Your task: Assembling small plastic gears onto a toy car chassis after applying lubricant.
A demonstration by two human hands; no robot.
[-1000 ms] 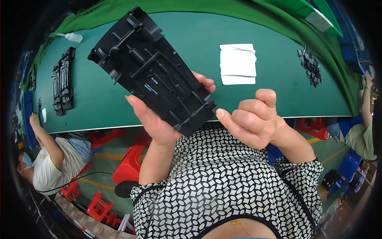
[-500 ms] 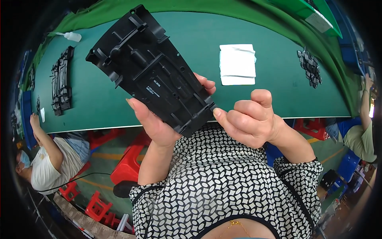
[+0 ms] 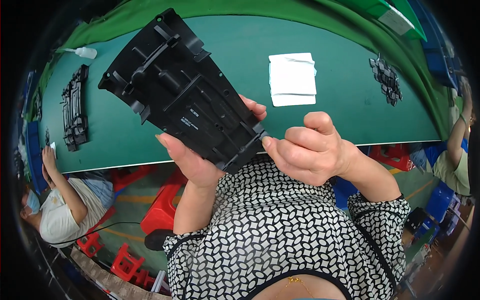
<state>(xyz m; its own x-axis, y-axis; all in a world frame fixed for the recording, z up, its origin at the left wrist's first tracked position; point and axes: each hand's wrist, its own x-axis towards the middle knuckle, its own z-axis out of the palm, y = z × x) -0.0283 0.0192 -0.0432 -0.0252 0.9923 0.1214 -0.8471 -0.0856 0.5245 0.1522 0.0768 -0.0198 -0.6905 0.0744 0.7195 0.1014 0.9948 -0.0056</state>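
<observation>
Head view: I see black molded part [image 3: 177,102] slanting above counter [image 3: 345,117], upper left-center of frame. Left hand [image 3: 195,164] grips lower end, presumably steadying it for right hand [image 3: 306,152]: fingers curled, thumb at corner; can't tell if pinching.

Co-workers [image 3: 62,217], a green worktable [image 3: 220,55] and piled black parts [image 3: 386,81] show a workshop.

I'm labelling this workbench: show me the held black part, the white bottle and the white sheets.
Black part [image 3: 181,96], head view: middle of its ribbed face.
White bottle [image 3: 87,53], head view: on its body.
White sheets [image 3: 293,81], head view: middle of the top sheet.
</observation>
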